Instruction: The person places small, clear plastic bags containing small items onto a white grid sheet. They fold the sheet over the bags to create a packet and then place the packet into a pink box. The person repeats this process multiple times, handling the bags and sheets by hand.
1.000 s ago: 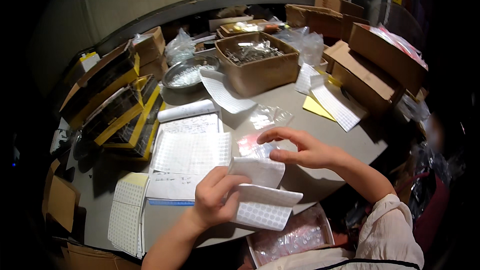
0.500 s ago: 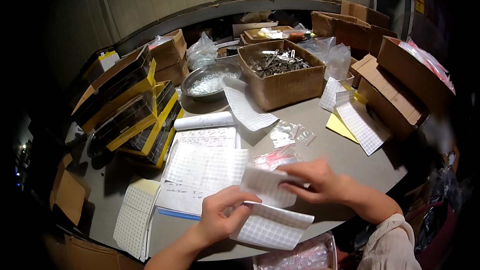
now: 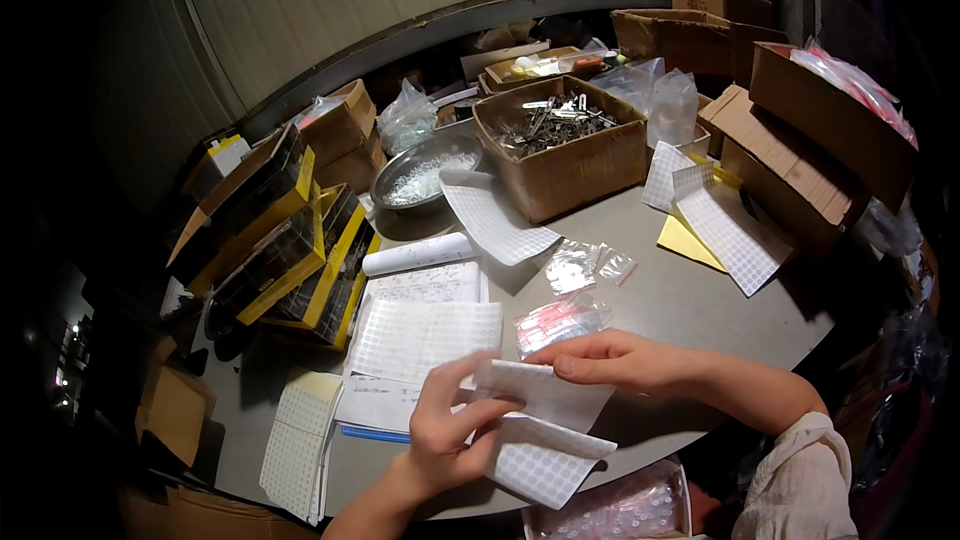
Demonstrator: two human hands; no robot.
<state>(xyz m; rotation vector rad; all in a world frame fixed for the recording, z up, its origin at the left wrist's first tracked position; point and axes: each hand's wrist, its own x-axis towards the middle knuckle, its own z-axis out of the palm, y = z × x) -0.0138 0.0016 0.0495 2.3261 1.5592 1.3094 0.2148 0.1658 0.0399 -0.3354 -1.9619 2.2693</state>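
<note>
Between my hands is a creased sheet of round stickers (image 3: 545, 458), its lower flap showing rows of pale dots and its upper part raised. My left hand (image 3: 450, 430) grips its left side, with the thumb near the crease and the blurred index finger raised at the upper edge. Across the top edge, my right hand (image 3: 615, 360) pinches the raised part between thumb and fingers. Just beyond lie small clear zip bags (image 3: 562, 322) with pink-red edges. Another sticker sheet (image 3: 428, 338) rests on an open notebook (image 3: 425, 285) left of my hands.
A cardboard box of dark metal pieces (image 3: 570, 165) stands at the back, beside a metal bowl (image 3: 425, 175) of small clear pieces. Stacked black-and-yellow boxes (image 3: 290, 260) rise at left. Sticker sheets (image 3: 735, 230) lean by cartons at right. A box of small plastic pieces (image 3: 630, 510) sits below the table edge.
My view has tilted slightly. My left hand's index finger has lifted from its pinch toward the sheet's upper part. My right hand has shifted along the top edge, its fingers now lying flatter.
</note>
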